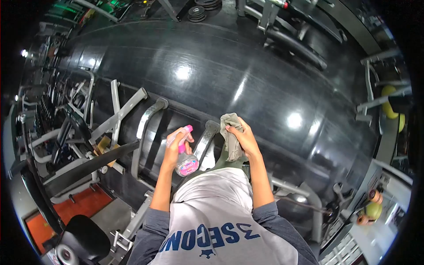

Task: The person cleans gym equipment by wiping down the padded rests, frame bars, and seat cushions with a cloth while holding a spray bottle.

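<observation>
My left hand is wrapped round the neck of a clear spray bottle with a pink trigger head and a pink label. The bottle hangs tilted in front of my shirt, close to a grey curved machine bar. In my right hand is a crumpled grey-beige cloth, pinched under the thumb and draping down. Cloth and bottle are apart, with the end of the curved bar between them.
Another curved grey bar stands to the left, joined to a machine frame. A black padded seat is at lower left. Weight plates lie on the shiny black floor at the back. More machines line both sides.
</observation>
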### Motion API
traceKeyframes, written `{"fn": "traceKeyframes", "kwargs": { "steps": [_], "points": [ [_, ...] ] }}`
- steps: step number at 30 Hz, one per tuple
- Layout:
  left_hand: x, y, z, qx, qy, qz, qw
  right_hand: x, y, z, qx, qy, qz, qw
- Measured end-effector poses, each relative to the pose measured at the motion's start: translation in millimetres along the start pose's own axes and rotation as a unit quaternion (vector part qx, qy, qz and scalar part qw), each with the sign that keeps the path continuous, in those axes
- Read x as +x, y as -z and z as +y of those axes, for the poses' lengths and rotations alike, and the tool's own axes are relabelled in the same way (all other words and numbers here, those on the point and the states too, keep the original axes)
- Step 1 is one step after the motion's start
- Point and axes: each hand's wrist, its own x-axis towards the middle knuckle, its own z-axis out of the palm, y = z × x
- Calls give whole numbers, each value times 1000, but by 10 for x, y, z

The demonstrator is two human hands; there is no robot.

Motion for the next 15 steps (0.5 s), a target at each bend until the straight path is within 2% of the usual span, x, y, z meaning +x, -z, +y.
{"fn": "traceKeyframes", "kwargs": {
  "steps": [4, 6, 7, 9, 15],
  "points": [
    [369, -92, 321, -47, -9, 57, 997, 541, 89, -549, -27, -11, -49, 998],
    [533, -122, 443, -48, -39, 79, 995, 822, 104, -772, -82, 15, -120, 989],
    [595, -148, 511, -54, -56, 93, 993, 920, 38, -941, -96, 15, -136, 986],
    [716, -144, 613, -75, -87, 117, 987, 1091, -161, -1295, -82, -90, -182, 976],
    [885, 45, 862, -143, -148, 206, 957, 1717, -987, -1662, -118, -105, -316, 936]
  ]
}}
